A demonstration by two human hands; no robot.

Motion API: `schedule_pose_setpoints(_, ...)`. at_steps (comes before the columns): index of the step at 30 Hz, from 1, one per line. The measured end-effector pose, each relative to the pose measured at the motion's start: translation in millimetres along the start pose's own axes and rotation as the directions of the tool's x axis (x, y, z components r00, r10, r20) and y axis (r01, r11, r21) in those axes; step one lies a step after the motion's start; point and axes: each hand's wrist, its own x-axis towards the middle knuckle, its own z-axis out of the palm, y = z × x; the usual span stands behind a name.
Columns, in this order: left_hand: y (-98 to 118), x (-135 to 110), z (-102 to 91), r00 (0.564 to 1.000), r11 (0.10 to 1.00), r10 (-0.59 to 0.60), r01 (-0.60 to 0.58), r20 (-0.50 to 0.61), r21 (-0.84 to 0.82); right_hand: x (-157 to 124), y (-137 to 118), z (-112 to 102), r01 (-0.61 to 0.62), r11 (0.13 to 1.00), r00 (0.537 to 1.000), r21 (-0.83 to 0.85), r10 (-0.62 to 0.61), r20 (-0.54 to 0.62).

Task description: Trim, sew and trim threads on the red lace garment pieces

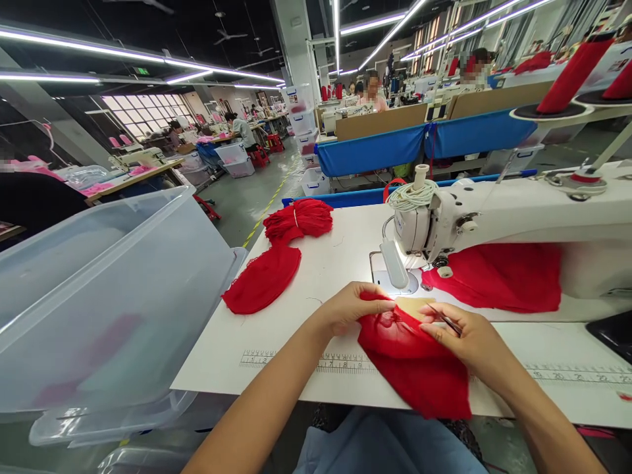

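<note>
A red fabric piece (pixel 415 362) hangs over the table's front edge, its upper edge just in front of the sewing machine's needle area. My left hand (pixel 353 308) pinches that upper edge on the left, thumb and fingers closed. At the right, my right hand (pixel 457 329) grips the same edge between thumb and fingers. A thin dark metal tool (pixel 447 320), like tweezers or thread snips, also sits in my right hand. Between the hands, a small tan piece (pixel 415 306) shows behind the fabric edge. The white sewing machine (pixel 494 204) stands right above, its lamp lit.
Another red fabric piece (pixel 503 276) lies under the machine arm. At the table's left are a tied red bundle (pixel 299 220) and a red cloth piece (pixel 264 280). A large translucent bin (pixel 113 296) stands left. Red thread cones (pixel 575 76) rise at right. People work further back.
</note>
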Motion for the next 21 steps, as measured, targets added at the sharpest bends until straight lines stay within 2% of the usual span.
schedule_pose_setpoints(4, -9, 6, -7.7, 0.999, 0.987, -0.022, 0.017, -0.029, -0.157, -2, 10, -4, -0.082, 0.997, 0.997, -0.002, 0.082, 0.014)
schedule_pose_setpoints(7, -13, 7, -8.4, 0.999, 0.985, -0.008, 0.002, -0.037, -0.175, -2, 6, -2, -0.087, 0.995, 0.995, 0.043, 0.086, 0.043)
schedule_pose_setpoints(14, -14, 8, -4.9, 1.0, 0.988, -0.029, 0.029, 0.003, -0.149, -4, -6, 7, 0.021, 0.998, 0.991, 0.055, -0.013, -0.134)
schedule_pose_setpoints(21, -20, 12, -0.5, 0.999, 0.982, 0.033, -0.031, 0.008, -0.185, -4, -12, 15, 0.038, 0.999, 0.985, 0.038, -0.031, -0.169)
